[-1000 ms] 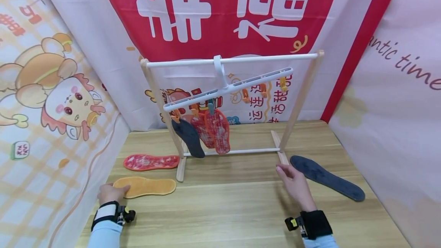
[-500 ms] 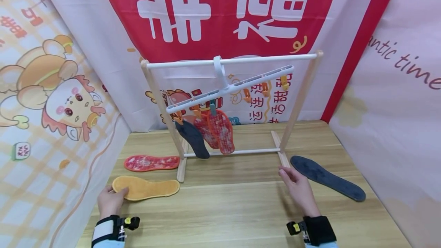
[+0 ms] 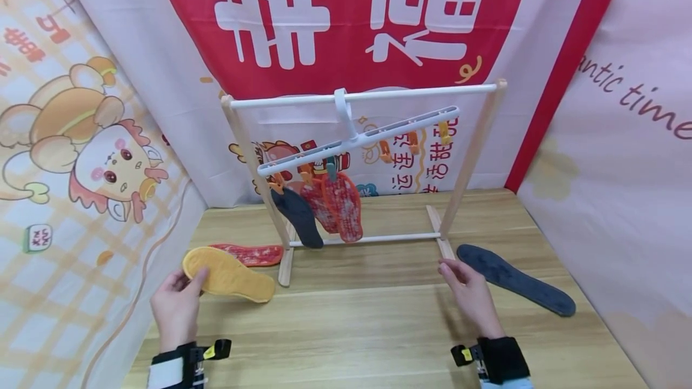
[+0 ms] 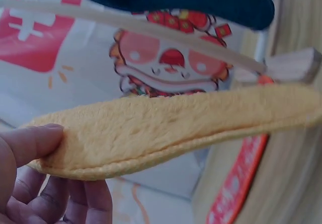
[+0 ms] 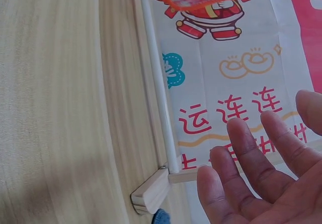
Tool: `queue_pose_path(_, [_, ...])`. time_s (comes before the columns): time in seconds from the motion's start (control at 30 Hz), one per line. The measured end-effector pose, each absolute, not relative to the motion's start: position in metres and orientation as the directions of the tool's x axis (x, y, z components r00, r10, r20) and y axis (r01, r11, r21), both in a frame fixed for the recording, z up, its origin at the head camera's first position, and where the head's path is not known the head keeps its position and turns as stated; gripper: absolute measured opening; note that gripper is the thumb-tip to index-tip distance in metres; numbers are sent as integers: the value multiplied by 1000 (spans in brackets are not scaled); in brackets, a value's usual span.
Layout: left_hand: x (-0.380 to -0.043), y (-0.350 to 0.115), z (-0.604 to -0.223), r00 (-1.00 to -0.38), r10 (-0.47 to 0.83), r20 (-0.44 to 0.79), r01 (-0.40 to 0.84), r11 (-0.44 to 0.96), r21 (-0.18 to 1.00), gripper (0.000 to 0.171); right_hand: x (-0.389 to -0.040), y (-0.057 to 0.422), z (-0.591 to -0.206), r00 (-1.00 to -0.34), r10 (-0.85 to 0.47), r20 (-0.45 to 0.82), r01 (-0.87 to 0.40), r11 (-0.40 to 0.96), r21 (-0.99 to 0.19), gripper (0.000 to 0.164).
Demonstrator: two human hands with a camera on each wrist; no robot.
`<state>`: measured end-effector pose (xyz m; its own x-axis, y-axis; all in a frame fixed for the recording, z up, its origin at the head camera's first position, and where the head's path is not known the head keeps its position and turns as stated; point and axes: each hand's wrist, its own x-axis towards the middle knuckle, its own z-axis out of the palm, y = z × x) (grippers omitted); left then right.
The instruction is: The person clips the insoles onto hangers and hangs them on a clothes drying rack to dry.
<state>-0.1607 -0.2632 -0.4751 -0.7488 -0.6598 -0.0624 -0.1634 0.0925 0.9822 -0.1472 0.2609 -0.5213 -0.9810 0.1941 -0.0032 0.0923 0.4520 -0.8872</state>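
My left hand (image 3: 175, 305) pinches the heel end of a yellow insole (image 3: 229, 275), thumb on top and fingers beneath, with the insole raised off the table; the left wrist view shows the yellow insole (image 4: 171, 128) close up in my left hand (image 4: 45, 183). My right hand (image 3: 467, 293) hovers open just above the table near the rack's right foot, and its fingers (image 5: 241, 163) are spread and hold nothing. A dark insole (image 3: 513, 278) lies to the right of that hand. A red patterned insole (image 3: 251, 253) lies on the table behind the yellow one.
A wooden drying rack (image 3: 470, 155) with a white top bar stands mid-table. On it hangs a white clip hanger (image 3: 359, 137) holding one dark insole (image 3: 297, 218) and two red patterned insoles (image 3: 340, 206), with several orange clips free. Printed banners wall in the wooden table (image 3: 367, 329).
My left hand has lifted the yellow insole off the table and tilted it up. The right hand stayed near the rack's right foot. The hanger swung slightly.
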Motion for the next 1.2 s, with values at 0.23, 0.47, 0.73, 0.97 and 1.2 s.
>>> queue_pose_path(0.23, [-155,-231,-452,-771,-629,94,31,110,993,46,-150,259,-510,-983,184,8,74,436,-897,48])
queue_pose_path(0.47, [-155,-195,-435,-818,-529,228,168,160,973,37,-161,252,-490,-986,158,46,28,436,-899,51])
queue_pose_path(0.73, [-164,-148,-438,-900,-350,261,208,181,961,34,-183,241,-453,-980,106,171,-109,437,-893,51])
queue_pose_path(0.97, [-173,-109,-441,-941,-216,261,233,145,961,33,-205,224,-411,-963,64,262,-207,445,-871,54])
queue_pose_path(1.2, [-185,-78,-437,-953,-126,275,261,118,958,33,-230,204,-379,-956,-95,279,-291,456,-841,59])
